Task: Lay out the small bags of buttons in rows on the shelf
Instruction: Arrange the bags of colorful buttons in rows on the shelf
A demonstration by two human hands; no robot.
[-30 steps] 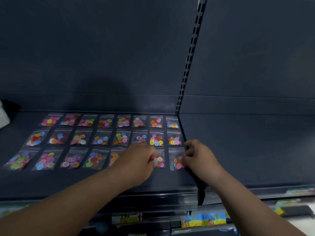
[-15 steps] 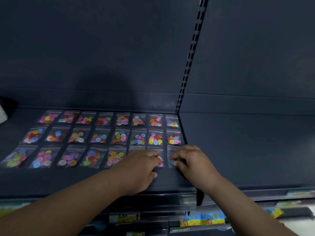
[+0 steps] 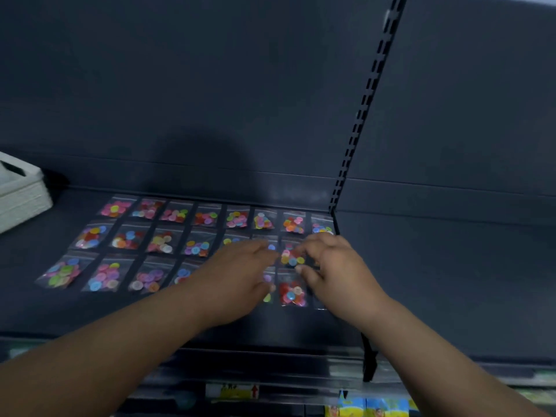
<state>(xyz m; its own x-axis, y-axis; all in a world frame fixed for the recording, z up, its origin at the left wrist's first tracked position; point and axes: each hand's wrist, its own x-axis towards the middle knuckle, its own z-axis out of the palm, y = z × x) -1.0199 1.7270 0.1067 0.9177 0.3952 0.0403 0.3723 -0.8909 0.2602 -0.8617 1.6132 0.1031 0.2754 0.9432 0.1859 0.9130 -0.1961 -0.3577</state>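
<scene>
Small clear bags of coloured buttons lie in three rows on the dark shelf [image 3: 180,314]: a back row [image 3: 206,218], a middle row [image 3: 129,239] and a front row [image 3: 103,276]. Both my hands hover over the right end of the rows. My left hand [image 3: 240,275] lies flat with straight fingers over middle and front bags, hiding them. My right hand [image 3: 334,266] has curled fingers, and its thumb and fingertips pinch the right edge of a middle-row bag [image 3: 291,257]. A front-row bag with red buttons [image 3: 291,293] lies between the two hands.
A white tray [image 3: 21,194] stands on the shelf at the far left. A slotted upright post [image 3: 361,121] divides this shelf from the bare section [image 3: 451,281] to the right. Packaged goods [image 3: 361,409] show on the shelf below.
Both hands have moved from the front-row bags back to the middle row. The front-row bag with red buttons is now uncovered. The camera has shifted, bringing the white tray into view.
</scene>
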